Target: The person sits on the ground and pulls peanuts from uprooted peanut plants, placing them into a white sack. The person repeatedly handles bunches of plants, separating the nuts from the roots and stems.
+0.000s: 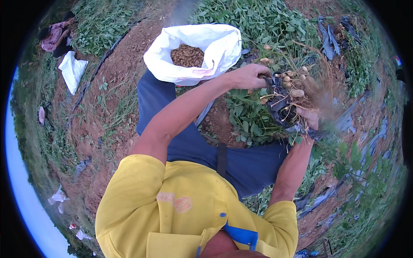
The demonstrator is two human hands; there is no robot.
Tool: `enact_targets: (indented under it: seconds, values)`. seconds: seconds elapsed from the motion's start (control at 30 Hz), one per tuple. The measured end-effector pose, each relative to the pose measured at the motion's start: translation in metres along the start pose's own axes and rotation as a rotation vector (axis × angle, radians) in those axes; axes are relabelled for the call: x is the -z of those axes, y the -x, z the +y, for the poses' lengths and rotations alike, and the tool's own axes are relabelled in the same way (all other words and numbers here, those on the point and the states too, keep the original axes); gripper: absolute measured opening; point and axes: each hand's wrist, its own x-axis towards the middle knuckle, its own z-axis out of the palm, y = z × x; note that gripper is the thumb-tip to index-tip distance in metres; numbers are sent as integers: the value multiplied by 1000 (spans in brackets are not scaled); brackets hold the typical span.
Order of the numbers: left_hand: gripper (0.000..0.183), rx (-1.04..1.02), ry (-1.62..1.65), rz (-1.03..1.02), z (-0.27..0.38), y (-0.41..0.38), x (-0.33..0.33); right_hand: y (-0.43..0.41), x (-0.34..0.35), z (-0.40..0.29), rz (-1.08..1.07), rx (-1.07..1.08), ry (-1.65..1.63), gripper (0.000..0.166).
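My right hand [309, 118] grips an uprooted peanut plant near the base of its stems, with its leafy top trailing off to the lower right. Several pale peanut pods [297, 93] hang among the blurred roots between my hands. Dark torn plastic film [278, 104] is tangled in them. My left hand [251, 76] reaches across to the right and pinches the upper edge of this film. Left of my hands, beside my left knee, an open white woven sack [158, 64] holds a heap of picked peanuts [187, 55].
Pulled peanut plants [253, 121] lie between my legs, and more [258, 22] are piled beyond the sack. Strips of plastic film [329, 38] litter the reddish soil at right. A dark hose-like line [96, 69] runs at left. A person [55, 37] is at the far left near a white bag [72, 71].
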Motion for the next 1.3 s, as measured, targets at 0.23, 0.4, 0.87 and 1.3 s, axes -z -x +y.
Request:
enact_targets:
  seconds: [0.23,0.4,0.87,1.3]
  values:
    - [32,-163,-218,191,-46,7,14,-10,-8,-1,-13,40,63,43]
    - [25,-56,-898,358,-55,-4,24,-6,-53,1,-14,27,142,45]
    - [32,-8,-199,257,-80,-8,8,3,6,8,-25,119,123,63]
    - [18,-292,-765,370,-86,-26,1,-2,-10,9,-19,100,175,69]
